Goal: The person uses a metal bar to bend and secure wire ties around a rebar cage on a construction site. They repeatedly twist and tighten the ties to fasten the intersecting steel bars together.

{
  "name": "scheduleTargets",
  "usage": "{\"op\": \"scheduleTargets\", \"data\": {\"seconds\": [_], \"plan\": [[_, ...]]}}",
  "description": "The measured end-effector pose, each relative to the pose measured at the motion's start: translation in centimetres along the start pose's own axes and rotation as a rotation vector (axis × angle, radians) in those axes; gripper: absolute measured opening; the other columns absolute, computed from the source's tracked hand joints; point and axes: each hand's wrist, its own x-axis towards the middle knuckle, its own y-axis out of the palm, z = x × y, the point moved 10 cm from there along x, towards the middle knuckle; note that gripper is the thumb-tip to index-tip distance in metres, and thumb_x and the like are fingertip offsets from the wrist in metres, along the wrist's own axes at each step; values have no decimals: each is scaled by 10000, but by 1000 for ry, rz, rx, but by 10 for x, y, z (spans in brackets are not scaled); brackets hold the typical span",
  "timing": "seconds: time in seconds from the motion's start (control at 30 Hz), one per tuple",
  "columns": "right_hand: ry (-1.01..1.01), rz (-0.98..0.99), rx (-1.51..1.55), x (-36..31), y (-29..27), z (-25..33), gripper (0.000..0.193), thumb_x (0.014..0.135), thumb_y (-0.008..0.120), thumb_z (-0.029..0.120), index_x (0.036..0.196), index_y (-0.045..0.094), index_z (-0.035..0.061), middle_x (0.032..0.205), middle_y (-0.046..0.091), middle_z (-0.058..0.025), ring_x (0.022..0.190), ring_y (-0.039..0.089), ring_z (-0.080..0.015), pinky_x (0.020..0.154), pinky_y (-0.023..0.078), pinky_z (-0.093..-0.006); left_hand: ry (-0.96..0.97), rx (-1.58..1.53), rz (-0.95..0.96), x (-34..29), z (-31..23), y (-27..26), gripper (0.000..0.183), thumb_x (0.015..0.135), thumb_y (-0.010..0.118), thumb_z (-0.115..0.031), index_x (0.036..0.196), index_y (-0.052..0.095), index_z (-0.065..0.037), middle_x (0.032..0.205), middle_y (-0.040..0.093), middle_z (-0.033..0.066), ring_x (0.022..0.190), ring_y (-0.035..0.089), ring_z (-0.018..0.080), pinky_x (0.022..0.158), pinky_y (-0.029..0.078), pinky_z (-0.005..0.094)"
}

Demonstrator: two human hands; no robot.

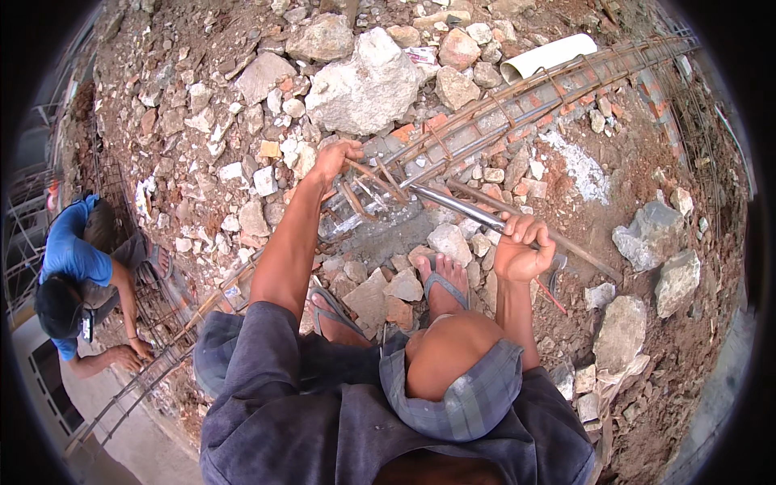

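My right hand (524,249) is closed around the end of a shiny metal bar (459,204). The bar slants up and left to the bent ends of a rebar cage (477,125). My left hand (333,160) is curled at a rusty bent rebar end (368,173); the fingertips are partly hidden, but it appears to grip it. The cage runs off to the upper right over a strip of grey mortar and bricks. Beside the bar lies a rusty pipe (566,248), apart from my right hand.
Broken stones and rubble cover the ground, with a large white rock (364,85) ahead. A white plastic pipe (551,56) lies beside the cage. On the left a co-worker in a blue shirt (69,242) crouches with both hands at more rebar (153,368). Big stones (621,335) sit at right.
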Motion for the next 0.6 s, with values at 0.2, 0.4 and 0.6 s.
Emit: {"op": "scheduleTargets", "data": {"seconds": [0.2, 0.4, 0.6], "plan": [[55, -126, 85, -3, -31, -31, 334, 951, 509, 262, 667, 385, 136, 684, 443, -52, 737, 473, -236, 949, 451, -494, 55, 2, 59, -12, -12, -2, 595, 883, 446, -169, 1448, 541, -10, 1355, 638, 187, 1327, 531, 304, 1202, 327, 481], [132, -100, 32, 4, -10, -44, 301, 935, 493, 260, 686, 385, 128, 722, 484, -70, 773, 488, -254, 983, 428, -495, 41, -19, 68, -9, 3, -2, 582, 906, 464, -162, 1471, 519, -32, 1431, 592, 211, 1394, 494, 307, 1201, 327, 498], [66, 258, -293, -25, 14, -21, 391, 993, 459, 362, 745, 498, 63, 934, 625, -178, 1122, 587, -366, 1138, 339, -574, 31, -32, 24, -3, -6, 0, 529, 962, 411, -193, 1468, 531, -97, 1439, 600, 157, 1304, 545, 287, 1162, 380, 471]]}}
